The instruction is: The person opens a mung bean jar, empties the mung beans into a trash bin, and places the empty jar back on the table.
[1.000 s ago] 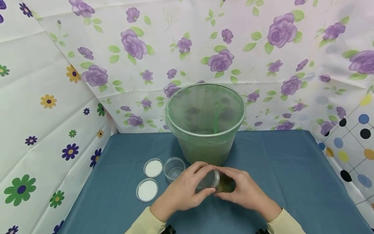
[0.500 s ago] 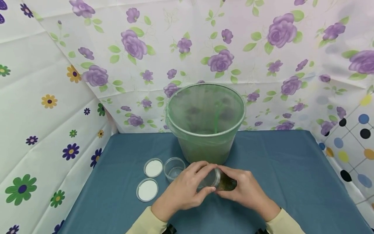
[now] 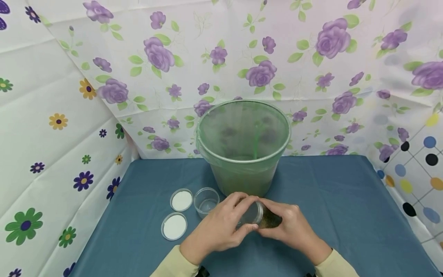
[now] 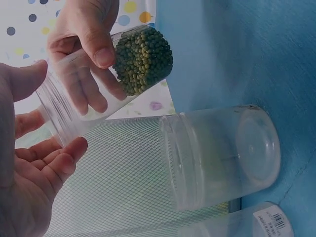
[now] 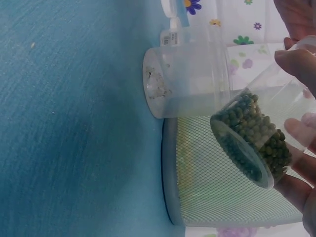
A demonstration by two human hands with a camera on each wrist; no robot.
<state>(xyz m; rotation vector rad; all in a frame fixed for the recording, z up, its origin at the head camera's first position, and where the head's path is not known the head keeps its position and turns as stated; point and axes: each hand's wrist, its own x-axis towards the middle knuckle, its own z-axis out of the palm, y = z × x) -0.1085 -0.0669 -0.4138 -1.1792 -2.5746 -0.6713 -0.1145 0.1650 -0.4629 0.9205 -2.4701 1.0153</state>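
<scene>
A clear jar with green beans settled in its bottom end is held tilted between both hands. My right hand grips its body, thumb on one side and fingers on the other. My left hand curls its thumb and fingers around the threaded mouth. In the right wrist view, the beans show through the jar's side and base. Close by, an empty-looking clear jar stands upright on the table; the hands mostly hide it in the head view.
Another clear jar stands left of the hands. Left of that lie two round white lids. Just beyond the hands stands a mesh bin lined with a green bag. Flowered cloths hang around the blue table.
The bean-filled end of the jar has shifted slightly to the right, with both hands moving along with it. Other things have stayed in place.
</scene>
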